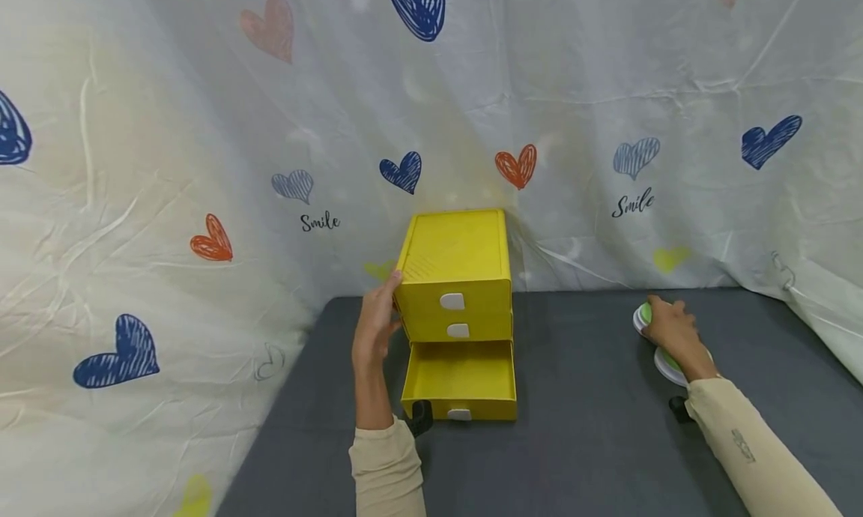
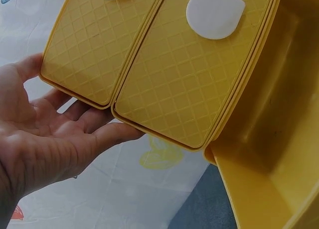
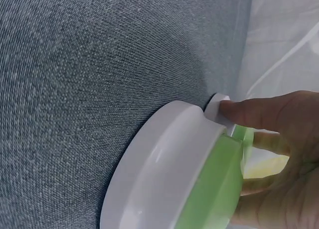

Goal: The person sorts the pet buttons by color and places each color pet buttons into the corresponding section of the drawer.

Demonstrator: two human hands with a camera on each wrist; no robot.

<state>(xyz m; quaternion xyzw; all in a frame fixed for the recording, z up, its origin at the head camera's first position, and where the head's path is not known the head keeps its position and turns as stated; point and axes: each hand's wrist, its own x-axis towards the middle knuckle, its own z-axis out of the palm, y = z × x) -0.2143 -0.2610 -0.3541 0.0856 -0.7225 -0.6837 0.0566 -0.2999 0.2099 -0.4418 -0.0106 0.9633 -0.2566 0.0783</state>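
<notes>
A yellow drawer unit with white tabs stands at the table's centre, its bottom drawer pulled out. The upper two drawers are closed. My left hand rests against the unit's left side; in the left wrist view the hand has its fingers extended along that wall, some tips hidden behind it. To the right, my right hand grips the narrow part of a white-and-green, two-lobed object, its exact kind unclear. The object lies on the table, thumb on one side and fingers on the other in the right wrist view.
A dark grey cloth covers the table. Behind and to the left hangs a pale curtain printed with hearts and the word Smile, close to the unit's back. The pulled-out drawer juts toward the front.
</notes>
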